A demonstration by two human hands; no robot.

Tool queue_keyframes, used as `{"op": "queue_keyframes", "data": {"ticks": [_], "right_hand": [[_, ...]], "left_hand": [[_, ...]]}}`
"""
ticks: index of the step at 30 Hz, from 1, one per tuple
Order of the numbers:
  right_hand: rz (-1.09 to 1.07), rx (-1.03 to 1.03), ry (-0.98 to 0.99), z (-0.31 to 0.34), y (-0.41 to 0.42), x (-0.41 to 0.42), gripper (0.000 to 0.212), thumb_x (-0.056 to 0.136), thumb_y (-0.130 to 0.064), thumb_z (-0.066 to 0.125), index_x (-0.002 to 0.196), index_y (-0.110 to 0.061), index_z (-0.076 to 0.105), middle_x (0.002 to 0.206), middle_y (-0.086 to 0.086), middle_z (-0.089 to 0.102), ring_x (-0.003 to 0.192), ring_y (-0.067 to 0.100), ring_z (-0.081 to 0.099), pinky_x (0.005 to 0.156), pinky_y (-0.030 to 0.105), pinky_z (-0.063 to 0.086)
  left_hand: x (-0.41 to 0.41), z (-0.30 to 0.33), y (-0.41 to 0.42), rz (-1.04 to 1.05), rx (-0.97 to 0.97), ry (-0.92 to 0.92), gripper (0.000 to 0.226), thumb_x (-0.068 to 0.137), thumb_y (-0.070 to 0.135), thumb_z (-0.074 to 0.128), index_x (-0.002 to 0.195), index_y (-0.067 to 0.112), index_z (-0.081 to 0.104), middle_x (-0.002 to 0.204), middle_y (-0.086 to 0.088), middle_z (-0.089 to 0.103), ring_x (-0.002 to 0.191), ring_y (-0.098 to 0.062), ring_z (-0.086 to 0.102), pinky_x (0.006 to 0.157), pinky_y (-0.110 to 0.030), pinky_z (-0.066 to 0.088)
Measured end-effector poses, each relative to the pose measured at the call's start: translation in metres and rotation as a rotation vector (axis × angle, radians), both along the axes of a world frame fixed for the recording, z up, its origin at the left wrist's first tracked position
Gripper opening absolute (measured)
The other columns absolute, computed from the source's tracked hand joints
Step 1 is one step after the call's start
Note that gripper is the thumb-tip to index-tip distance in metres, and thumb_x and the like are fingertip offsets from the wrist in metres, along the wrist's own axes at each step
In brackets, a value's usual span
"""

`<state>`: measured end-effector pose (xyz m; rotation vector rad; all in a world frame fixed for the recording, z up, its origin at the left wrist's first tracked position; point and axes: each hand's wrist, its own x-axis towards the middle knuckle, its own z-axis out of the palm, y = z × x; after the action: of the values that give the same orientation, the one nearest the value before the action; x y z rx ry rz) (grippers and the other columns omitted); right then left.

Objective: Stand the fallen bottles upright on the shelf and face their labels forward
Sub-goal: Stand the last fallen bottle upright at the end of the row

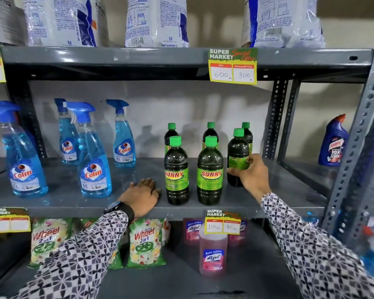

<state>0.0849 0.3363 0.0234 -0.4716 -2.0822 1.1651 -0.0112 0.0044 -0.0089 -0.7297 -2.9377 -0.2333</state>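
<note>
Several dark bottles with green caps stand upright on the middle grey shelf (pixel 73 203). Two front ones (pixel 176 171) (pixel 209 171) show their "SUNNY" labels forward. My right hand (pixel 252 173) grips a third front bottle (pixel 238 154) at its label; that label is turned sideways to the right. Three more green-capped bottles (pixel 211 132) stand behind. My left hand (pixel 141 196) lies flat, palm down, on the shelf just left of the front-left bottle, holding nothing.
Blue Colin spray bottles (pixel 94 169) stand on the shelf's left half. A perforated upright (pixel 274 117) rises at the right. Price tags (pixel 232 66) hang on shelf edges. Detergent packs (pixel 146 242) and pink Lizol bottles (pixel 213 253) fill the lower shelf; white bags sit above.
</note>
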Motion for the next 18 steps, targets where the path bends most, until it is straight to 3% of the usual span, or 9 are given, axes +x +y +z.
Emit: {"op": "queue_keyframes", "data": {"ticks": [5, 8, 11, 14, 16, 18], "right_hand": [[-0.008, 0.012, 0.018, -0.007, -0.004, 0.001, 0.082, 0.066, -0.034, 0.101, 0.129, -0.007, 0.055, 0.106, 0.0, 0.066, 0.096, 0.02, 0.067, 0.086, 0.031, 0.055], [0.046, -0.02, 0.021, -0.007, -0.003, 0.002, 0.08, 0.072, -0.033, 0.098, 0.133, -0.012, 0.052, 0.112, -0.001, 0.067, 0.102, 0.02, 0.067, 0.096, 0.036, 0.056], [0.145, -0.105, 0.02, -0.009, 0.002, 0.0, 0.067, 0.086, -0.02, 0.084, 0.143, -0.022, 0.049, 0.125, -0.002, 0.07, 0.116, 0.022, 0.067, 0.11, 0.048, 0.051], [0.194, -0.097, 0.024, -0.014, 0.009, -0.006, 0.065, 0.082, -0.016, 0.08, 0.141, -0.033, 0.056, 0.125, -0.005, 0.075, 0.12, 0.021, 0.068, 0.111, 0.055, 0.05], [0.175, -0.055, 0.026, -0.014, 0.008, -0.007, 0.064, 0.081, -0.02, 0.087, 0.137, -0.028, 0.058, 0.123, -0.003, 0.075, 0.116, 0.021, 0.069, 0.109, 0.051, 0.052], [0.112, -0.008, 0.03, -0.017, 0.013, -0.015, 0.069, 0.071, -0.039, 0.096, 0.129, -0.027, 0.061, 0.118, 0.001, 0.073, 0.11, 0.021, 0.07, 0.102, 0.048, 0.057]], "left_hand": [[-0.002, -0.001, -0.001, 0.002, -0.017, 0.005, 0.061, 0.106, 0.045, 0.023, 0.158, 0.012, 0.028, 0.168, -0.009, 0.023, 0.156, -0.024, 0.021, 0.127, -0.049, 0.014], [-0.001, -0.001, 0.0, 0.0, -0.031, 0.005, 0.061, 0.107, 0.044, 0.022, 0.158, 0.011, 0.027, 0.169, -0.01, 0.022, 0.157, -0.025, 0.02, 0.127, -0.049, 0.014], [-0.001, -0.001, -0.001, -0.001, -0.029, 0.004, 0.061, 0.107, 0.045, 0.022, 0.159, 0.012, 0.026, 0.169, -0.01, 0.022, 0.157, -0.024, 0.02, 0.127, -0.049, 0.014], [-0.001, -0.001, -0.001, -0.003, -0.019, -0.002, 0.062, 0.107, 0.045, 0.021, 0.159, 0.012, 0.026, 0.169, -0.01, 0.021, 0.157, -0.024, 0.019, 0.128, -0.049, 0.013], [-0.001, 0.0, -0.001, -0.003, -0.017, -0.001, 0.062, 0.107, 0.046, 0.021, 0.159, 0.012, 0.026, 0.169, -0.009, 0.021, 0.157, -0.023, 0.02, 0.128, -0.048, 0.013], [-0.001, 0.0, -0.001, -0.002, -0.011, -0.005, 0.062, 0.107, 0.045, 0.022, 0.159, 0.013, 0.026, 0.169, -0.009, 0.022, 0.157, -0.023, 0.02, 0.128, -0.048, 0.013]]}}
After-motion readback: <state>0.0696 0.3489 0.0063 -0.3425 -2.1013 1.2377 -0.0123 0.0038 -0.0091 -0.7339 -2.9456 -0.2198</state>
